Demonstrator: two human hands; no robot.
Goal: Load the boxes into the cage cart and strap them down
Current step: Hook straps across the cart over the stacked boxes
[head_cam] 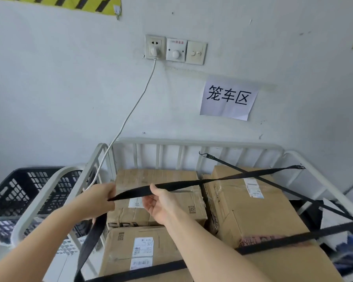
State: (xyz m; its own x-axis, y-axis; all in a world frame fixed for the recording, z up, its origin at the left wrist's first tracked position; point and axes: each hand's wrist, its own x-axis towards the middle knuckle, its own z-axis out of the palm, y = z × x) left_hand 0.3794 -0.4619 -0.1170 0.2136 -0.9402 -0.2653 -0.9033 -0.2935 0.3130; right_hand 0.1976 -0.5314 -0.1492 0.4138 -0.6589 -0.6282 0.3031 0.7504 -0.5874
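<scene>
Several cardboard boxes (251, 202) fill the white cage cart (194, 142). A black strap (218, 179) runs from a hook on the cart's right rail (300, 167) across the boxes to my hands. My left hand (99, 200) grips the strap over the cart's left side, and its loose end hangs down below the fist. My right hand (161, 202) holds the same strap between thumb and fingers, palm up, a little to the right. A second strap (273, 185) with a hook crosses it diagonally. A third strap (283, 240) lies across the near boxes.
A black plastic crate (22, 190) stands left of the cart. A white cable (130, 112) drops from a wall socket (154, 47) past the cart's back left corner. A paper sign (228, 99) hangs on the wall. Blue and white items (346, 249) lie at the right.
</scene>
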